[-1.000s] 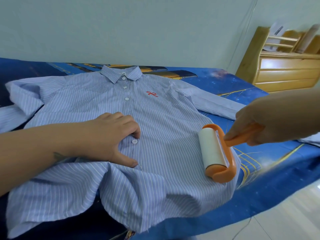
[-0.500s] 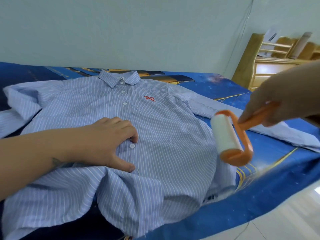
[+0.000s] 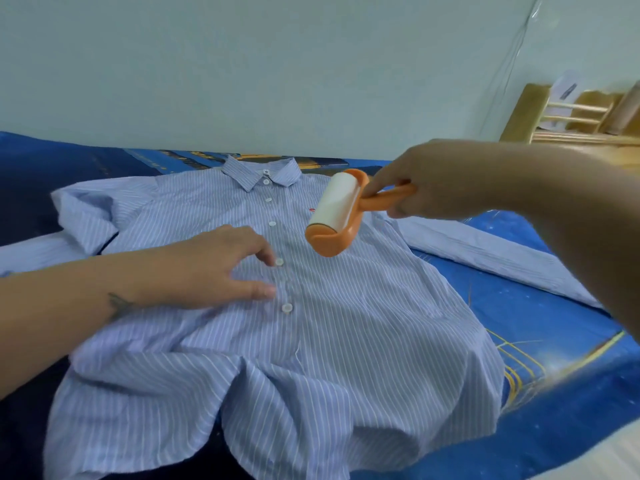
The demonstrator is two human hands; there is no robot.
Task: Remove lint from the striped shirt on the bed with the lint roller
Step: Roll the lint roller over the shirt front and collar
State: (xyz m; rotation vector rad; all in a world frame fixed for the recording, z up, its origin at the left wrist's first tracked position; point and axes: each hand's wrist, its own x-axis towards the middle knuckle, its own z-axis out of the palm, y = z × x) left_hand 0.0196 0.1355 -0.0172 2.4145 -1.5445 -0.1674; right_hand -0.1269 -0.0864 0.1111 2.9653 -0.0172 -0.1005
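A moment before, our lint roller [image 3: 332, 211] sat low at the hem of the striped shirt [image 3: 311, 323], out at about 4 o'clock. Then we lifted it and carried it up and across. At this moment it hung over the chest of the shirt, at about 12 o'clock from the middle, just beside the little red mark [image 3: 312, 209]. We could not tell if the white roll was touching the cloth or floating a bit above it. We think this meant one pass was done and a new pass was about to start from the top.

Our right hand [image 3: 426, 183] was closed around the orange handle [image 3: 388, 199] of the roller. The fingers [image 3: 381, 181] were wrapped over it and the thumb sat under it, so the grip looked firm.

Our left hand [image 3: 214, 268] held nothing. It lay flat and open on the shirt at about 9 o'clock, with the fingers spread. The fingertips [image 3: 266, 291] were right next to the row of white buttons [image 3: 286, 308]. It looked like it was pressing the cloth down so it would not slide.

The shirt lay spread out, front up, on the blue bed [image 3: 540, 306], with its collar [image 3: 263, 171] far from us at 12 o'clock. The bottom part near us was bunched and wrinkly, so we think it needed smoothing before rolling there.
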